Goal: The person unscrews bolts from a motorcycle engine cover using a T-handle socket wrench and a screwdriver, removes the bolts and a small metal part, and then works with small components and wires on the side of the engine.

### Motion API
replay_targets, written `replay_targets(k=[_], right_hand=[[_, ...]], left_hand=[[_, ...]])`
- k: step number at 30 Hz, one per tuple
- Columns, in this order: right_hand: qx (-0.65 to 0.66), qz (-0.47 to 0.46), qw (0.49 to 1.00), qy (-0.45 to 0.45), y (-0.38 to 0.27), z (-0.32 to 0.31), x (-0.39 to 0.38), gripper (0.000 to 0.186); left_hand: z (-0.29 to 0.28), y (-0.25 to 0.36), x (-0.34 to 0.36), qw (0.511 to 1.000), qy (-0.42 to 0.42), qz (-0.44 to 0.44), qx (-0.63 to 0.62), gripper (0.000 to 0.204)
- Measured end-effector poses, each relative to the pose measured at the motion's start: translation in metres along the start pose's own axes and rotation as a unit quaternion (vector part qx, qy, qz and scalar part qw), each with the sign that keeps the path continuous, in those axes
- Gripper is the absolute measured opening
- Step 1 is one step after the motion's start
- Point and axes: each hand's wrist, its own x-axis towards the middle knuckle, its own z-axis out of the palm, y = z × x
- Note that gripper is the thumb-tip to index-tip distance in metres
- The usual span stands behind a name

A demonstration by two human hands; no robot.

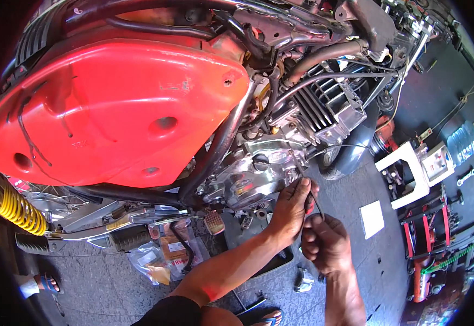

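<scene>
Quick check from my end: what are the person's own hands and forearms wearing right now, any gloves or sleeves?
Both are bare. The left hand and right hand wear no gloves, rings or watch that shows, and both forearms are uncovered. A dark garment edge shows at the lower frame edge.

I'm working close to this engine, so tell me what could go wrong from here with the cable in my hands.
The thin cable runs between the left hand and right hand beside the engine case; it might kink or slip from the fingers. Loose parts lie on the floor near your sandalled foot, so you could step on them.
</scene>
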Motion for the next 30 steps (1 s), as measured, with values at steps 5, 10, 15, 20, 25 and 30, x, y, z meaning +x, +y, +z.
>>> replay_targets(k=[5, 10, 15, 20, 25, 30], right_hand=[[-0.503, -0.354, 0.781, 0.110, 0.005, -0.007, 0.017, 0.014], [0.188, 0.138, 0.972, -0.033, 0.006, -0.022, -0.002, 0.059], [-0.160, -0.069, 0.979, 0.104, -0.002, 0.000, 0.005, 0.036], [-0.493, -0.375, 0.760, 0.196, 0.013, 0.007, 0.014, 0.014], [0.235, 0.061, 0.968, -0.067, -0.003, 0.004, -0.004, 0.053], [-0.315, -0.134, 0.937, 0.075, -0.001, 0.008, 0.003, 0.026]], left_hand=[[-0.014, -0.018, 0.014, 0.997, -0.047, 0.027, -0.052, 0.035], [-0.012, -0.020, 0.015, 0.994, -0.062, 0.016, -0.090, 0.030], [-0.015, -0.023, 0.016, 0.998, -0.031, 0.026, -0.045, 0.028], [-0.020, -0.023, 0.009, 0.999, -0.038, 0.037, -0.007, 0.026], [-0.016, -0.018, 0.009, 0.999, -0.049, 0.015, -0.017, 0.028], [-0.013, -0.009, 0.007, 0.997, -0.040, -0.007, -0.059, 0.029]])
